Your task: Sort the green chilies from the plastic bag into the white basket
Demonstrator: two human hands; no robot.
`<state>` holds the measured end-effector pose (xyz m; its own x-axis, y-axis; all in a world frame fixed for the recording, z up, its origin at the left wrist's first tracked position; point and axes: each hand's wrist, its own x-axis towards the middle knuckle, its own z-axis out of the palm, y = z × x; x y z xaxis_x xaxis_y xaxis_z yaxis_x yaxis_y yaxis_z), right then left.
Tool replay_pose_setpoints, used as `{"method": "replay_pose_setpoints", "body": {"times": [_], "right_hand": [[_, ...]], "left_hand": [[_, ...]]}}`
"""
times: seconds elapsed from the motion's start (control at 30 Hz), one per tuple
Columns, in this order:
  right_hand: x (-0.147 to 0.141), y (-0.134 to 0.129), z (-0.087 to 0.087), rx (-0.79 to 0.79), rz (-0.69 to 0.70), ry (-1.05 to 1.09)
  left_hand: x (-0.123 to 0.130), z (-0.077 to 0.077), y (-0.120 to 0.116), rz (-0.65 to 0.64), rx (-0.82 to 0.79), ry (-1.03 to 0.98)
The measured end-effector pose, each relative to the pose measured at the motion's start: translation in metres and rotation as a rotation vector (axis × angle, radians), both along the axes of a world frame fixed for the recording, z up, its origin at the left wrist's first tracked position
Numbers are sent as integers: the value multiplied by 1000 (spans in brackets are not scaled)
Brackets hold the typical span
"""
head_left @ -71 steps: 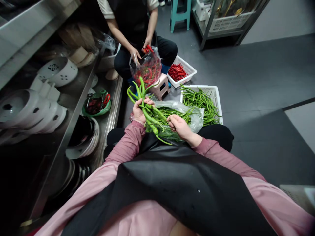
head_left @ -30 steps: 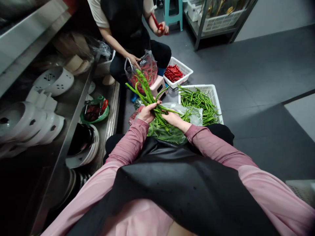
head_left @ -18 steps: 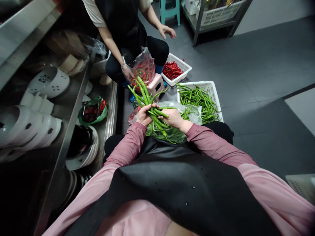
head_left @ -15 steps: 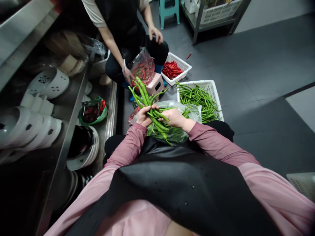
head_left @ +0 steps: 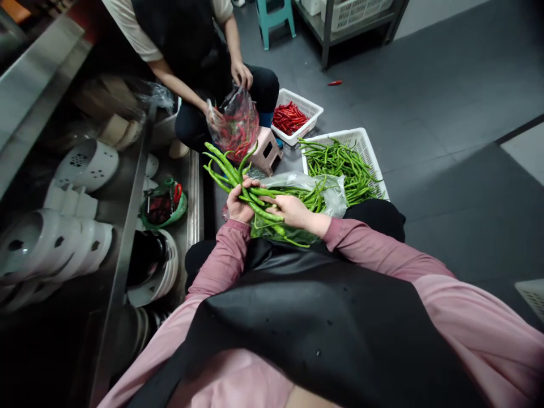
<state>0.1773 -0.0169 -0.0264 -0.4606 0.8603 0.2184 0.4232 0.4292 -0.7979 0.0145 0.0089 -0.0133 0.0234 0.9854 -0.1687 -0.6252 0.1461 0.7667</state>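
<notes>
While the left hand (head_left: 240,206) has its grip closed around a bunch of green peppers (head_left: 262,212) above the plastic bag (head_left: 336,198), the right hand (head_left: 298,213) reaches the bunch's lower part, its exact grip impossible to tell; the white basket (head_left: 371,153) stands just beyond the bag

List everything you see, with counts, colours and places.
Green peppers: many, green, bagged, basketed, held
Red peppers: many, red, bagged, basketed, one on floor
Plastic bags: several, clear, upper left, centre
Baskets: several, white, upper centre, right
Stools: two, pink, teal, upper centre
Bowls: several, white, far left
Tub: one, green, left
Metal racks: two, grey, left, top
Co-worker: one, black-aproned, upper left
Arms: two, pink-sleeved, lower
Left hand: one, bare, holding green peppers
Right hand: one, bare, at those peppers
</notes>
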Motion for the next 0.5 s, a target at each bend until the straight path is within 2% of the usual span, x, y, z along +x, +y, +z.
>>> {"method": "replay_pose_setpoints", "body": {"times": [0.2, 0.3, 0.4, 0.5], "right_hand": [[-18, 4, 1, 31, -65, -144], [-8, 8, 6, 78, 59, -243], [10, 13, 1, 54, 192, -357], [22, 20, -15, -35, 76, -541]], "left_hand": [[3, -12, -4, -19, -32, 62], [-2, -13, -2, 3, -13, 45], [-12, -10, 6, 60, 0, 24], [-22, -8, 18, 96, -21, -11]]}}
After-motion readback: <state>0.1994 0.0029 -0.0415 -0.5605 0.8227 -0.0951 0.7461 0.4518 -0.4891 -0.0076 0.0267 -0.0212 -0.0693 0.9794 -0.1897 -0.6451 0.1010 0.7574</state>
